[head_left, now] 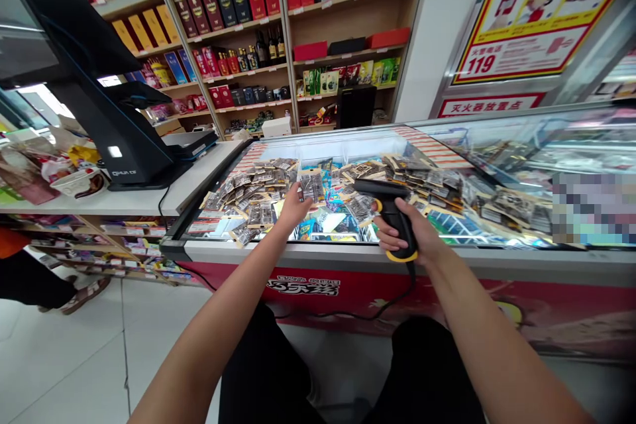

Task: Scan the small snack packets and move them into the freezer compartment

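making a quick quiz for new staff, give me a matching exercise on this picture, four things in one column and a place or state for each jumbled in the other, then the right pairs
Things:
1. scanner
2. packets
3. terminal
4. poster

Places or states:
A. standing on the counter
B. marked 119
C. spread across the freezer
D. gripped in the right hand

Right pairs: 1-D, 2-C, 3-A, 4-B

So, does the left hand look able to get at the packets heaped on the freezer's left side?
Probably yes: the left hand is right beside the heaped packets, which lie uncovered on the freezer; the scanner, in the right hand, is clear of them.
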`<state>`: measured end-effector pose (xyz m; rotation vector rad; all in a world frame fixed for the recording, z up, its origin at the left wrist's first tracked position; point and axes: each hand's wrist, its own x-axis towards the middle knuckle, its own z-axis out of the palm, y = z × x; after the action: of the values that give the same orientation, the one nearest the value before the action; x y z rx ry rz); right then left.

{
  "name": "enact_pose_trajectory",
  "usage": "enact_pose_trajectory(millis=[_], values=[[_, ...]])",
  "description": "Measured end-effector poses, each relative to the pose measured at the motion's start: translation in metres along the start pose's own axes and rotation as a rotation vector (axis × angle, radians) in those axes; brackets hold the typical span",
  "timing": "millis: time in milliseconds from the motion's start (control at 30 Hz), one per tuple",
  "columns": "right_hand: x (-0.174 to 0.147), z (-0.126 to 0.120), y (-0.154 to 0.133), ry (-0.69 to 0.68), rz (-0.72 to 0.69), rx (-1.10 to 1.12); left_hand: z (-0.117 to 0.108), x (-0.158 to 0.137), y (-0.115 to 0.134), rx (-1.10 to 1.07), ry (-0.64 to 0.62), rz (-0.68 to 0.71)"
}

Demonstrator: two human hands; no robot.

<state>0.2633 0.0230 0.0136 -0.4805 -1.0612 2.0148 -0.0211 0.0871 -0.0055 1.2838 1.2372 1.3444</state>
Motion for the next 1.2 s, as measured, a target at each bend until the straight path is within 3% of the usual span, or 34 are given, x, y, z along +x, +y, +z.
enact_pose_trajectory(millis=[200,367,567,733,867,1033,1200], values=[[0.008,0.004,0.006,0.001,0.060,-0.114,-0.004,-0.002,-0.013,0.170,-0.046,0.127],[0.004,0.004,0.007,-0.012,0.006,-0.121,0.000,-0.007,-0.015,0.490,0.005,0.293],[0.000,0.006,0.007,-0.026,-0.034,-0.122,0.002,-0.016,-0.007,0.712,0.031,0.306],[0.001,0.006,0.007,-0.028,-0.040,-0.119,0.001,-0.015,-0.011,0.655,0.040,0.301],[0.001,0.004,0.005,-0.007,-0.067,-0.079,0.002,-0.012,-0.012,0.489,0.030,0.245],[-0.002,-0.011,-0.002,0.064,-0.249,0.242,0.012,0.003,0.006,0.246,0.132,0.151],[-0.005,-0.019,-0.005,0.061,-0.322,0.575,0.049,0.035,0.037,0.227,0.113,0.111]])
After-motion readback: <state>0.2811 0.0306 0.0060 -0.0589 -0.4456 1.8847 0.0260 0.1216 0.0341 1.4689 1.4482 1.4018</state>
